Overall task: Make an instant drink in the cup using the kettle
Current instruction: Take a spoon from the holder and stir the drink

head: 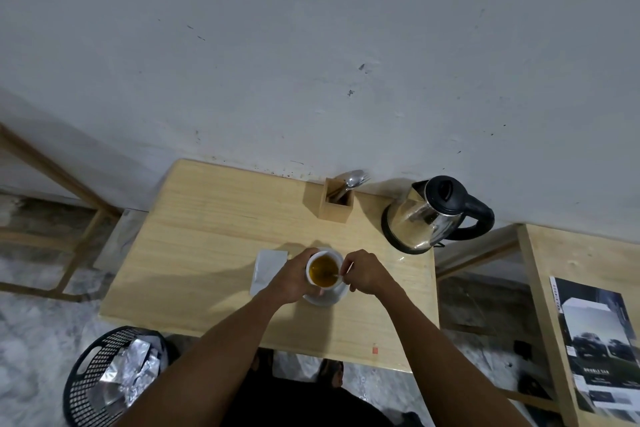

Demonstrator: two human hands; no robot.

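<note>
A grey-white plastered wall, marked with small dark scuffs, is seen behind a light wooden table that is set against it. Mottled grey flooring is visible below. Wooden frames are placed at the left, and a second wooden surface at the right. The light is dim and even.

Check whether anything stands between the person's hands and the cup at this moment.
Nothing visible does. The left hand is already wrapped around the cup, and the right hand holds a spoon dipped into the amber drink. The kettle and utensil holder stand apart, farther back.
</note>
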